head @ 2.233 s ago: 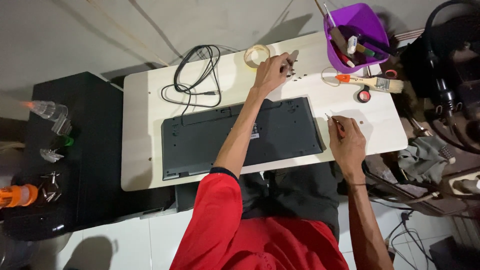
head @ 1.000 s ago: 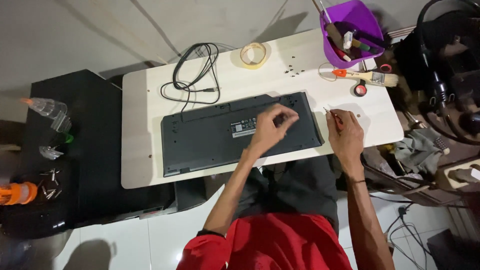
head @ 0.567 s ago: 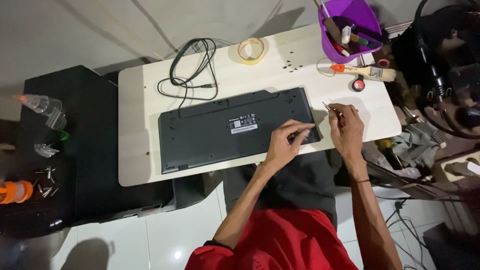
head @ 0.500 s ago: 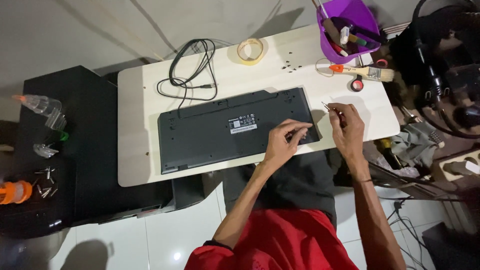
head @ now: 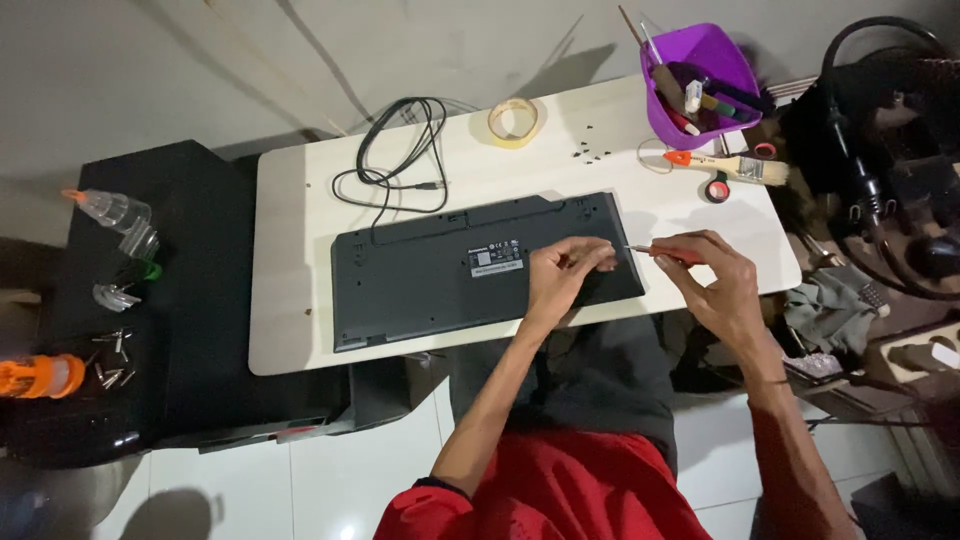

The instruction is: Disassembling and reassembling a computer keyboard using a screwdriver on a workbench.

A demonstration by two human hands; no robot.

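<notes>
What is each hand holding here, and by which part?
The right hand holds a small screwdriver by its red handle. The left hand pinches at the upturned keyboard; whether it holds anything cannot be told.

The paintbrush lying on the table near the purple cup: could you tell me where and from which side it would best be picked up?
Grip the paintbrush by its pale wooden handle, probably from above. It lies flat and clear of other things, orange tip toward the purple cup, bristles toward the table's right edge. The mid-handle is bare; a small roll of tape sits just in front of it.
</notes>
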